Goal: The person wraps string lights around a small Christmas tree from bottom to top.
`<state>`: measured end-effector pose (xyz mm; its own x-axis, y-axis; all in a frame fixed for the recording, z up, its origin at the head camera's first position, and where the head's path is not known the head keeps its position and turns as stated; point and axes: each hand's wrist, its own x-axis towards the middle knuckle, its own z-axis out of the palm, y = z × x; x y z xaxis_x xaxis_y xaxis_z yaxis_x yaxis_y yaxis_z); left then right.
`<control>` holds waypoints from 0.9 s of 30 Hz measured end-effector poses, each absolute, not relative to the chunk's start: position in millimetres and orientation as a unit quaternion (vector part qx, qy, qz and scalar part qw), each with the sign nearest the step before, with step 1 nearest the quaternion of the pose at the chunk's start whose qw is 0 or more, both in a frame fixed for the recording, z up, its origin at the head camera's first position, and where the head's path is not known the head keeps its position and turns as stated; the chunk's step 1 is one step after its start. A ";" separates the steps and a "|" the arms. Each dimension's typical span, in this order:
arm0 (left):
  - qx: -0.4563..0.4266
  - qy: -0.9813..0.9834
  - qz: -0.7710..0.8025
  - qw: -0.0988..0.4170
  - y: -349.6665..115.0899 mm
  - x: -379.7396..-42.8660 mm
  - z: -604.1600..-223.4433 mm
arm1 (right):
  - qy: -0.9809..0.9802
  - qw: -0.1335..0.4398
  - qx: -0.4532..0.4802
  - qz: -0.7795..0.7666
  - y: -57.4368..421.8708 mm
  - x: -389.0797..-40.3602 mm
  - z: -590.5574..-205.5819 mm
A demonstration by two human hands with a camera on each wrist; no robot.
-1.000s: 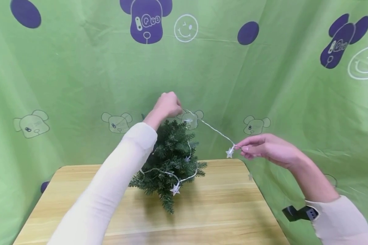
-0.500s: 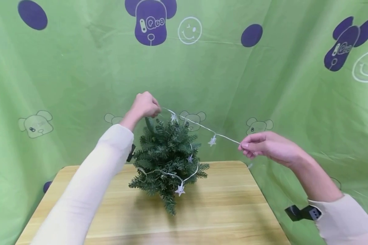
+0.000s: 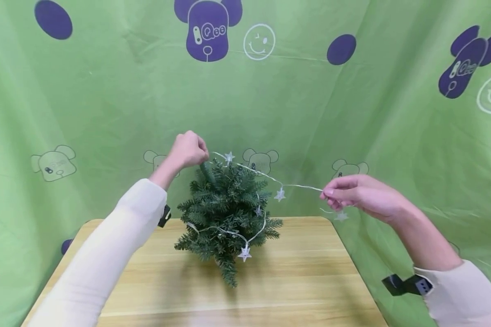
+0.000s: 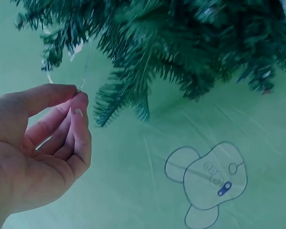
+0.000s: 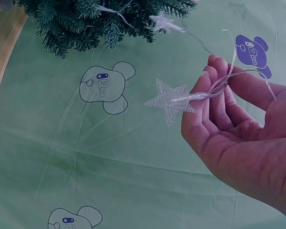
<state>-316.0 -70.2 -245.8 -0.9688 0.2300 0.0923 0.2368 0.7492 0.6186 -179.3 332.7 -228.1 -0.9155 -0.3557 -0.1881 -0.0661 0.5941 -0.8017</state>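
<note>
A small green Christmas tree [image 3: 225,204] stands on the table, wrapped low down by a string of star lights [image 3: 245,252] on clear wire. My left hand [image 3: 190,147] is just above the tree's top left. In the left wrist view, the left thumb and fingertips [image 4: 78,94] pinch the wire beside the branches. From there the string runs behind the treetop and out to my right hand [image 3: 362,195], which pinches it right of the tree. One star [image 3: 280,195] dangles between tree and right hand. Another clear star [image 5: 169,101] hangs by the right fingers, with wire looped over them.
The wooden table [image 3: 307,272] has its back edge just behind the tree. A green curtain [image 3: 286,100] with printed bear figures hangs close behind and at both sides. Black straps [image 3: 407,285] show at both sleeves.
My left hand has moved left and slightly down, drawing the string leftward behind the treetop. A star once at the right fingertips now hangs left of them. The right hand stays nearly in place.
</note>
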 end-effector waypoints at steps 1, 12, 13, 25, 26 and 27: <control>-0.130 -0.936 -0.328 0.000 -70.2 -314.1 -247.6 | 0.878 0.165 -0.118 -0.434 333.1 -179.1 -228.2; -0.111 -0.925 -0.362 0.032 -81.3 -297.9 -250.5 | 0.881 0.153 -0.114 -0.434 335.1 -177.2 -225.9; -0.108 -0.924 -0.364 0.033 -82.4 -297.2 -250.3 | 0.881 0.153 -0.114 -0.434 334.9 -177.2 -225.6; -0.147 -0.932 -0.331 -0.014 -88.8 -290.6 -264.1 | 0.880 0.150 -0.109 -0.436 333.9 -176.2 -222.6; -0.153 -0.933 -0.325 -0.024 -88.4 -289.6 -265.7 | 0.880 0.150 -0.109 -0.437 334.0 -176.0 -222.6; -0.158 -0.934 -0.320 -0.031 -88.0 -288.2 -266.7 | 0.880 0.151 -0.110 -0.437 334.2 -175.9 -222.7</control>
